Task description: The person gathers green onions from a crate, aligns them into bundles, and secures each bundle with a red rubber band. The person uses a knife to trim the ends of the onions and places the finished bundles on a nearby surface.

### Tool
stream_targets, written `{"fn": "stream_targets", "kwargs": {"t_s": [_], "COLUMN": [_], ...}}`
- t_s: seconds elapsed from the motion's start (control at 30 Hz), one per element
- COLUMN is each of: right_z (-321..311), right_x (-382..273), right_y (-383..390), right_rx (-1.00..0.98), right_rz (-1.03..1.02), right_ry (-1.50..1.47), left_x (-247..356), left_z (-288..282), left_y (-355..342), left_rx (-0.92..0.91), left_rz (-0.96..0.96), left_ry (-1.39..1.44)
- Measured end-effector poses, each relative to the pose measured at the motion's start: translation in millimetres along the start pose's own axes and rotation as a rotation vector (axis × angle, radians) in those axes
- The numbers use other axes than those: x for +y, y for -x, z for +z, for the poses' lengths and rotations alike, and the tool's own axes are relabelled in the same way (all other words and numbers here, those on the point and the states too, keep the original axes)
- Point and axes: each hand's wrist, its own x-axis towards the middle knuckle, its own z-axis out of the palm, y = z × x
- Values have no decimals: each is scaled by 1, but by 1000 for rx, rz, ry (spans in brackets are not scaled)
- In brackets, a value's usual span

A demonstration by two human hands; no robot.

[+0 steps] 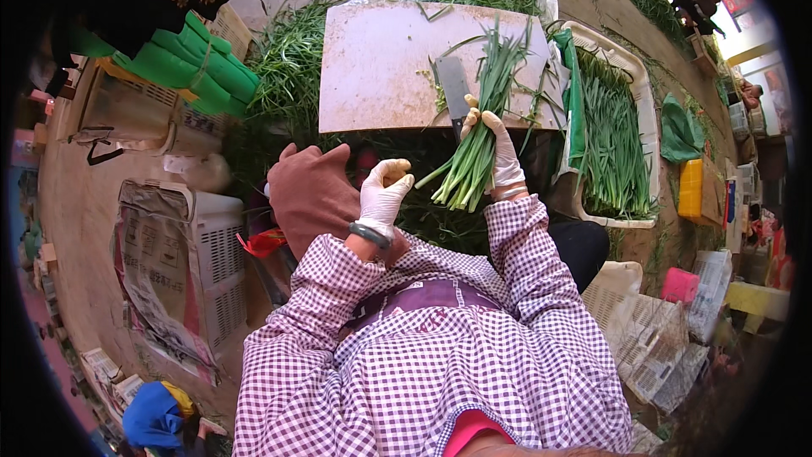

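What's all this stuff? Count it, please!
Stalk bundle: one, green, centre right
Knife: one, grey, left of stalk bundle
Board: one, whitish, upper middle
Loose greens: uncountable, green, left of board
Crate of stalks: one, white, right of board
Tied bundle: one, green, upper left
Slotted crates: several, whitish, left and lower right
Person in blue: one, blue, lower left
Distant clutter: uncountable, mixed colours, right
Sleeves: two, checked purple-white, below
Left hand: one, white glove, left of stalk bundle
Right hand: one, white glove, around stalk bundle

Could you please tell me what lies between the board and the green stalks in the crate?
Green plastic sheeting lies between them, in the head view.
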Motion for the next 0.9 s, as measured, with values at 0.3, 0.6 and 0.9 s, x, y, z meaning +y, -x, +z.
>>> {"fn": "stream_targets", "kwargs": {"t_s": [0.3,0.6,0.9], "right_z": [1,6,4], "right_x": [10,-7,-120], "right_y": [0,7,6], "right_rx": [58,36,147], "right_rz": [-9,-88,-471], "right_ry": [29,-28,165], "left_x": [11,-3,-3], "left_z": [22,12,-12], "left_y": [1,-3,35], "left_rx": [-305,-526,-1158], "left_rz": [-71,-194,72], "left_ry": [-95,65,-1594]}}
